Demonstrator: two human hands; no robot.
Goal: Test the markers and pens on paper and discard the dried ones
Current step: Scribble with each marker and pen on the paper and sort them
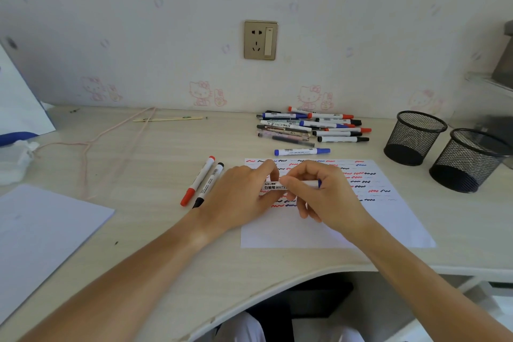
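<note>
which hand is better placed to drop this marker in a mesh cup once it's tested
Right. The right hand already grips the whiteboard marker at its blue end, and both mesh cups stand on the right side; the left hand would probably have to cross over.

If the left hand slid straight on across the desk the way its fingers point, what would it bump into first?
The left hand points rightward at the right hand, which grips the same whiteboard marker; it would likely meet that hand's fingers first.
</note>
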